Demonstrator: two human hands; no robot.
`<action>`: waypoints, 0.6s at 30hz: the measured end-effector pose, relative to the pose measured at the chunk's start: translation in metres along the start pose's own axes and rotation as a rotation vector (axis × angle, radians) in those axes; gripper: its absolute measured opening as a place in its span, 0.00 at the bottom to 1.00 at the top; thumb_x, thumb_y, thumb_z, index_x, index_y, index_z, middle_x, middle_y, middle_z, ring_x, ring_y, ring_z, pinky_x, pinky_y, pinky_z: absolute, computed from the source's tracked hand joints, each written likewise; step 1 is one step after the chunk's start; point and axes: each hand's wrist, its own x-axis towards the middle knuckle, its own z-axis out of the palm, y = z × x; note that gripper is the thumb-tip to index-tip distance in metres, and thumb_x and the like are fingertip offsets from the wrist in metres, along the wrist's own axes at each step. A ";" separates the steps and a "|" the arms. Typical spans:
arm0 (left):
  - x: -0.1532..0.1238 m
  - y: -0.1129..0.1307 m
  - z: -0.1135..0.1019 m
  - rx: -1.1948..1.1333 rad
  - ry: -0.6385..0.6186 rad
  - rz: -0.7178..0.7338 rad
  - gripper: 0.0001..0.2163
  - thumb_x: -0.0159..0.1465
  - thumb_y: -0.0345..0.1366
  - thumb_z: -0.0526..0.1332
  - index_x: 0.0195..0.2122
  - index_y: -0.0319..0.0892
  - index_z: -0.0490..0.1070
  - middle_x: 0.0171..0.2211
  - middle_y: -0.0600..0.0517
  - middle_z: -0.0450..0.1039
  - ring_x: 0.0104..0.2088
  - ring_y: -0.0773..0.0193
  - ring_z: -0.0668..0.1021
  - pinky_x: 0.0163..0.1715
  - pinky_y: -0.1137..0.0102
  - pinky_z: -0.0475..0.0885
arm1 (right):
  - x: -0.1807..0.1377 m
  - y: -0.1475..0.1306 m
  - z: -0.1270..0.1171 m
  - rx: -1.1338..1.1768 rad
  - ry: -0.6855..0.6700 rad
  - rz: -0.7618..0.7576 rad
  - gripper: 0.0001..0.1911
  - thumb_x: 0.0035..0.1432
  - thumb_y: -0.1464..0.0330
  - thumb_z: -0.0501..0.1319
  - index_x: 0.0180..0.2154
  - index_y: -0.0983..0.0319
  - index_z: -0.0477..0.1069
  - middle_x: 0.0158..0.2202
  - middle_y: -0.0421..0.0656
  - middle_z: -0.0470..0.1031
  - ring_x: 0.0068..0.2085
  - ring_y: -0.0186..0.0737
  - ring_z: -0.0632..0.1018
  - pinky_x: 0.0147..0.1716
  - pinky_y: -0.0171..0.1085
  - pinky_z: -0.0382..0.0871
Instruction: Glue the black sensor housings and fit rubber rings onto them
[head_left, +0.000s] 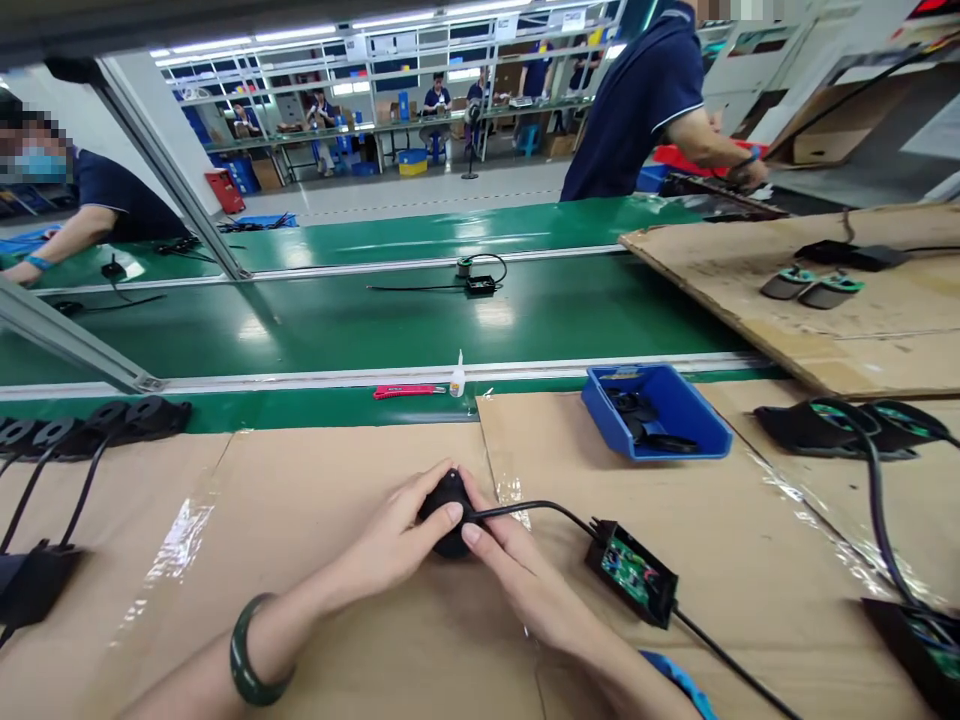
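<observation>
Both hands grip a round black plastic housing [448, 535] just above the cardboard. My left hand [409, 525] closes on its left side, thumb on top. On the opposite side my right hand [506, 550] holds it with the thumb near the cable outlet. A black cable [536, 505] runs from the housing to an open black box with a green circuit board [634, 570], lying to the right of my right hand. Another cable [731, 655] leaves that box toward the lower right. The underside of the housing is hidden.
A blue bin [652, 410] holds black parts. Beyond my hands lie a red utility knife [409, 391] and a small white bottle [457, 378]. Cabled black units sit left [34, 585] and right [855, 428]. A green conveyor [337, 325] crosses ahead; co-workers stand beyond.
</observation>
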 end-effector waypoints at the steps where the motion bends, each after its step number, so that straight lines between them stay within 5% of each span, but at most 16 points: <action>1: 0.003 0.000 0.001 -0.017 -0.034 -0.016 0.22 0.66 0.43 0.56 0.60 0.44 0.64 0.61 0.46 0.66 0.61 0.51 0.67 0.62 0.55 0.62 | 0.000 0.002 0.000 -0.003 0.003 -0.003 0.38 0.58 0.42 0.51 0.63 0.55 0.61 0.66 0.46 0.60 0.69 0.49 0.52 0.68 0.54 0.40; 7: 0.004 -0.007 0.017 -0.061 0.029 -0.131 0.22 0.64 0.43 0.53 0.57 0.38 0.64 0.58 0.42 0.67 0.59 0.49 0.68 0.61 0.55 0.60 | 0.002 0.013 0.007 0.026 0.046 -0.022 0.39 0.58 0.41 0.51 0.61 0.58 0.64 0.64 0.49 0.63 0.68 0.53 0.57 0.67 0.57 0.43; 18: 0.008 -0.015 0.020 -0.174 0.051 -0.097 0.17 0.64 0.42 0.54 0.51 0.40 0.65 0.53 0.44 0.69 0.54 0.54 0.70 0.57 0.61 0.62 | 0.009 0.008 0.008 0.053 0.075 -0.076 0.34 0.58 0.44 0.55 0.58 0.58 0.69 0.61 0.49 0.68 0.62 0.53 0.67 0.65 0.56 0.52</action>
